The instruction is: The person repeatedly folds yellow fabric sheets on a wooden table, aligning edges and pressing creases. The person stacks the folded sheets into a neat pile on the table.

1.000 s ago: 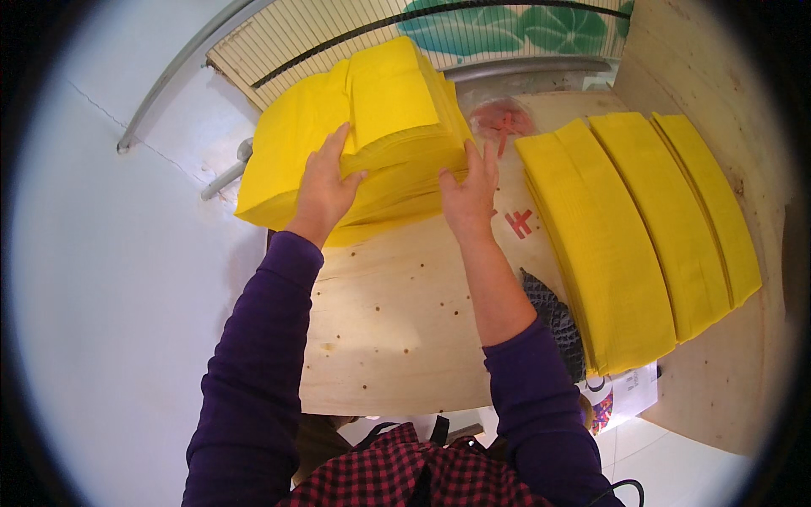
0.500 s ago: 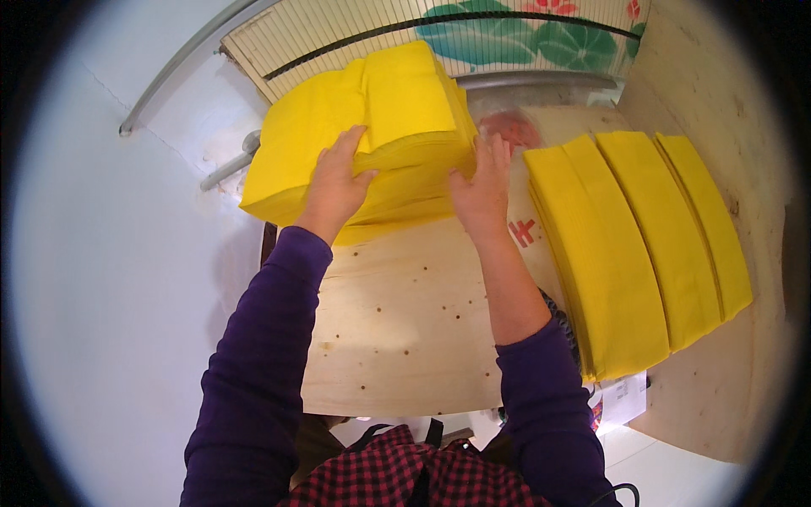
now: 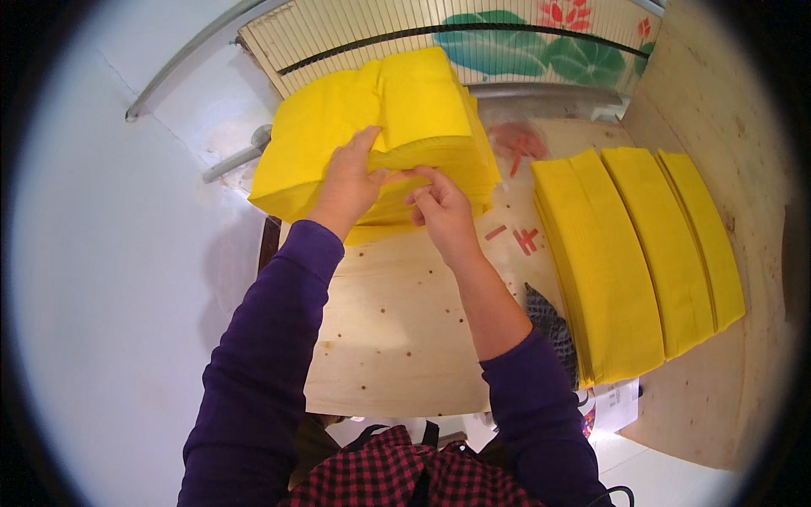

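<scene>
A tall stack of folded yellow cloths (image 3: 363, 93) stands at the far left of the wooden tabletop (image 3: 397, 338). My left hand (image 3: 348, 182) grips its near upper edge, fingers over the top and thumb against the front. Close to that thumb, my right hand (image 3: 443, 215) is at the front of the stack, index finger stretched leftward along a gap between layers and the other fingers curled. Whether a layer is pinched there cannot be made out. Three more folded yellow cloth piles (image 3: 600, 270) lie side by side on the right.
A slatted mat (image 3: 380, 29) with painted leaves backs the table; a metal rail (image 3: 541, 91) runs below it. Red tape strips (image 3: 525, 242) and a red item (image 3: 517, 142) mark the tabletop. Dark patterned fabric (image 3: 551, 325) sits beside the right piles. A wooden panel (image 3: 710, 101) rises at right.
My right hand has left the stack's right side, moved left to the middle of its front, and curled its fingers. My left hand stays at the near edge. The view has shifted slightly.
</scene>
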The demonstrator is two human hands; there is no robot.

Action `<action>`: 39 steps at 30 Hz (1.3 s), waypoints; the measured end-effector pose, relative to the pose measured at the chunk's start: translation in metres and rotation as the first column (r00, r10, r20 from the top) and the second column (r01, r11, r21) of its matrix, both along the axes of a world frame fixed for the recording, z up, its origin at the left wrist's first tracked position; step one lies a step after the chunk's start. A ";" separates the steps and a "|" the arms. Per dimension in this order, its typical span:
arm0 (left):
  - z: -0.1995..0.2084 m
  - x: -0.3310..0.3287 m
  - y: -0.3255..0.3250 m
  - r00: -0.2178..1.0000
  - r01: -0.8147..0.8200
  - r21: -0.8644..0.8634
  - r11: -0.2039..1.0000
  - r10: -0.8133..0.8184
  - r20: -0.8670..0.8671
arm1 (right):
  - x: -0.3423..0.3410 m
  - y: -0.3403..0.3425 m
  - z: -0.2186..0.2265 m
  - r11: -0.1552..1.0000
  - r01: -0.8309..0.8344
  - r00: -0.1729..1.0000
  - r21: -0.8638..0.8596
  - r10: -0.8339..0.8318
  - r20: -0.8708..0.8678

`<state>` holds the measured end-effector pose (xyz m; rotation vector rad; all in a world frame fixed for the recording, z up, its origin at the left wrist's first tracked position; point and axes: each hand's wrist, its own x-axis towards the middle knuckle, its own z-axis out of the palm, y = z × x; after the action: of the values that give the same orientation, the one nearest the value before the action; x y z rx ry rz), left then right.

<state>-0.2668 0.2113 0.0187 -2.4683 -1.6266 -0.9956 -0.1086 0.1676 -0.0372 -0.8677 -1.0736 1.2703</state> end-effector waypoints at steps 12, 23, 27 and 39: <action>0.001 0.001 -0.001 1.000 -0.004 -0.001 1.000 0.004 -0.026 | 0.003 0.001 0.001 0.985 -0.058 0.995 -0.163 0.043 -0.095; 0.000 0.001 0.000 0.999 0.018 0.016 1.000 -0.018 -0.036 | 0.007 -0.005 0.004 0.982 -0.104 0.973 -0.156 0.068 -0.218; 0.000 0.001 -0.001 0.999 0.002 0.016 1.000 -0.001 -0.052 | 0.020 -0.004 -0.005 0.982 0.060 0.979 -0.178 -0.093 -0.180; -0.001 0.002 -0.002 0.999 0.001 -0.002 1.000 -0.001 -0.047 | 0.058 0.013 0.000 0.955 0.235 0.971 -0.181 -0.238 0.008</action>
<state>-0.2650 0.2089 0.0176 -2.4747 -1.6133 -0.9285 -0.0502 0.1807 -0.0374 -1.0899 -0.8234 1.1813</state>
